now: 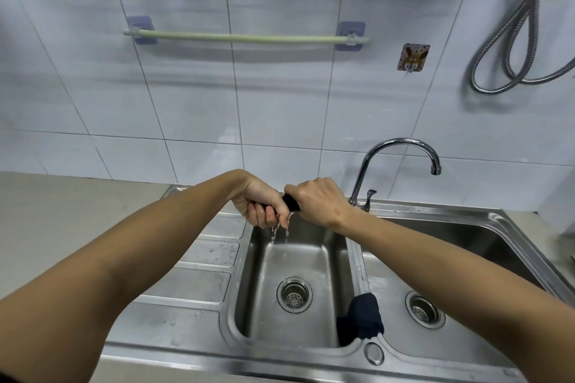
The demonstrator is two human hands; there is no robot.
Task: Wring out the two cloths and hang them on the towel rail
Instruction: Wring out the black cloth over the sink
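left hand [259, 204] and right hand [317, 200] clenched, twisting first dark cloth [291, 201], dripping into left basin [249, 289]; second cloth [362, 315] draped over basin divider; towel rail [245, 37] bare.

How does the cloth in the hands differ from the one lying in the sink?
The held cloth is twisted tight between the left hand and right hand, dripping water; the second cloth lies slumped over the sink divider, untouched. The held one is mostly hidden; the other shows fully. Both are dark.

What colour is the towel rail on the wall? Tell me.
Pale green towel rail on bluish-purple mounts, seen in the head view.
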